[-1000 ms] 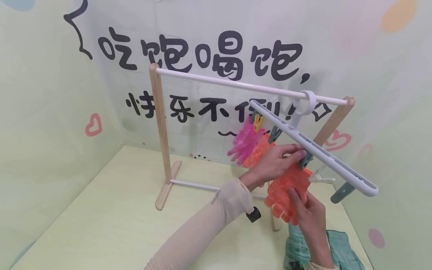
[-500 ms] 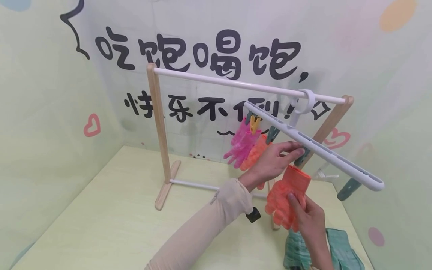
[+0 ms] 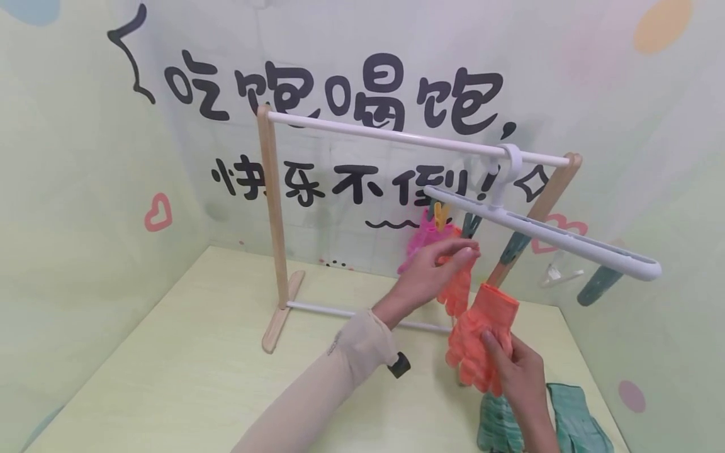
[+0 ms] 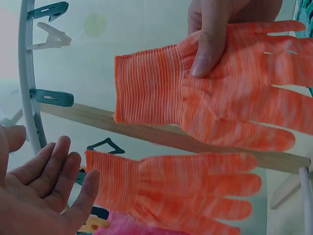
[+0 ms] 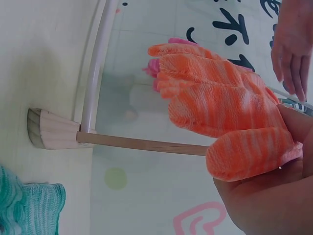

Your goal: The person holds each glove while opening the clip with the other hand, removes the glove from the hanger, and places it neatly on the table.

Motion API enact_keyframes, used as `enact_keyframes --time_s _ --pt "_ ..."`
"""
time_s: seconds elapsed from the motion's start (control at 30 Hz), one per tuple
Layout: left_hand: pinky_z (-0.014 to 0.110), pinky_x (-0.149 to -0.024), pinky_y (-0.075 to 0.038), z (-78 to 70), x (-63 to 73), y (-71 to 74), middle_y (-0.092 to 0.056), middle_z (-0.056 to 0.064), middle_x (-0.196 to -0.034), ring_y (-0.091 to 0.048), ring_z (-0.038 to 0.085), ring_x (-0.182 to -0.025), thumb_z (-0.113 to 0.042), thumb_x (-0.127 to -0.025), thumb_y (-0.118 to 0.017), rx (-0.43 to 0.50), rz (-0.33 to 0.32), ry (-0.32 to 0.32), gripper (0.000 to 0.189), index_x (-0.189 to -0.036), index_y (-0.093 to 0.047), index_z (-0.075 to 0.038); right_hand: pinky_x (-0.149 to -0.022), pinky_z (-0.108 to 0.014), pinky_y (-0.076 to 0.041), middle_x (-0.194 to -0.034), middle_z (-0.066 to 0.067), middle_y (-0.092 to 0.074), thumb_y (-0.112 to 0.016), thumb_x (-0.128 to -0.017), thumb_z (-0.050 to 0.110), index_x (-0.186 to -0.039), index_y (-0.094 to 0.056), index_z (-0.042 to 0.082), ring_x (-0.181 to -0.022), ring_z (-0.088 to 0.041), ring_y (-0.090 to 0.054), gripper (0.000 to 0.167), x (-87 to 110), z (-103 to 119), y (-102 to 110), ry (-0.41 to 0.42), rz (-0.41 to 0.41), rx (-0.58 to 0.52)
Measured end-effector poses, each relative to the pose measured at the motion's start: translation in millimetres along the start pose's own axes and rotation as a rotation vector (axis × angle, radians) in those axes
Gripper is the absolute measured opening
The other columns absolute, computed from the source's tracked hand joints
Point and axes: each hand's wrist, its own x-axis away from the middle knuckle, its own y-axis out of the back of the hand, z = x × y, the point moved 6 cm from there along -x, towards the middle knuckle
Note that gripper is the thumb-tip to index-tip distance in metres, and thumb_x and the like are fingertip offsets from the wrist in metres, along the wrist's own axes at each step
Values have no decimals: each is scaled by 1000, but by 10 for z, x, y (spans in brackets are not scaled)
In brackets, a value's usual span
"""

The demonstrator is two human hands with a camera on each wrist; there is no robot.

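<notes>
My right hand (image 3: 523,377) holds an orange knitted glove (image 3: 481,340), its thumb pressed on the glove near the wrist, cuff upward. Above that cuff and apart from it, a dark green clothespin (image 3: 515,247) hangs from the white hanger (image 3: 578,242). My left hand (image 3: 421,274) has loosely spread fingers with nothing between them. It is beside the cuff of a second orange glove (image 4: 195,181), which hangs from another dark green clothespin (image 3: 471,224). Farther back, a pink glove (image 3: 419,242) hangs by a yellow clothespin (image 3: 439,216) and a dark green one.
The hanger hooks over the white top bar (image 3: 385,134) of a wooden-legged rack (image 3: 274,214). A white clothespin (image 4: 50,37) and another dark green clothespin (image 3: 599,286) hang toward its right end. Teal gloves (image 3: 572,418) lie on the table (image 3: 170,377) at lower right.
The held glove came down away from the green clothespin, and my left hand let go of that clothespin and moved left and down. The hanger has swung, its right end rising.
</notes>
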Motion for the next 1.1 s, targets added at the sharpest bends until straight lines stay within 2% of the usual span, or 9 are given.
enact_keyframes --time_s 0.2,0.33,0.47,0.57,0.73,0.83,0.97,1.1 --pt "35 -100 -58 269 224 390 -72 9 -134 -68 26 -124 -33 -107 -58 7 -142 -2 36 -136 -67 -12 -70 -18 -58 -123 -20 -75 -66 -97 56 -140 -63 5 -78 -2 -69 66 19 -36 -30 -16 14 -7" --pt "37 -97 -60 492 407 700 -73 12 -130 -68 29 -119 -30 -107 -59 -27 -248 40 33 -131 -69 -10 -71 -18 -58 -124 -20 -75 -65 -97 58 -143 -61 4 -79 -1 -69 70 28 -67 -61 -31 42 -14" --pt "42 -95 -61 723 595 1003 -75 14 -123 -69 29 -113 -25 -107 -59 -29 -324 85 30 -129 -69 -8 -72 -18 -58 -127 -21 -74 -64 -97 58 -145 -59 5 -82 -1 -69 72 42 -96 -87 -39 61 -5" --pt "39 -94 -60 852 749 1239 -75 14 -122 -69 28 -113 -25 -107 -59 -57 -377 125 30 -129 -69 -8 -73 -17 -57 -129 -21 -72 -64 -97 59 -146 -59 7 -87 -6 -71 71 46 -114 -100 -35 60 13" --pt "22 -87 -57 1017 967 1621 -73 17 -124 -69 31 -115 -25 -108 -57 -109 -455 153 31 -130 -68 -6 -73 -16 -55 -131 -21 -71 -63 -96 62 -146 -58 9 -95 -14 -71 73 34 -175 -111 -40 75 43" --pt "23 -89 -58 1114 1086 1805 -72 18 -127 -68 31 -116 -26 -109 -56 -109 -494 174 33 -131 -67 -5 -73 -17 -56 -129 -20 -72 -64 -97 61 -145 -59 6 -94 -14 -71 74 29 -219 -127 -52 95 43" --pt "27 -94 -59 1229 1253 1995 -71 19 -130 -68 22 -114 -27 -109 -55 -113 -552 230 34 -133 -66 -5 -71 -19 -57 -120 -18 -76 -64 -98 58 -142 -61 1 -87 -12 -70 72 32 -270 -168 -69 118 39" --pt "19 -89 -57 1322 1390 2153 -71 19 -129 -67 2 -101 -27 -109 -55 -153 -623 271 34 -131 -66 -4 -67 -22 -58 -108 -12 -79 -65 -97 58 -137 -65 1 -80 -12 -68 70 50 -306 -216 -84 128 30"
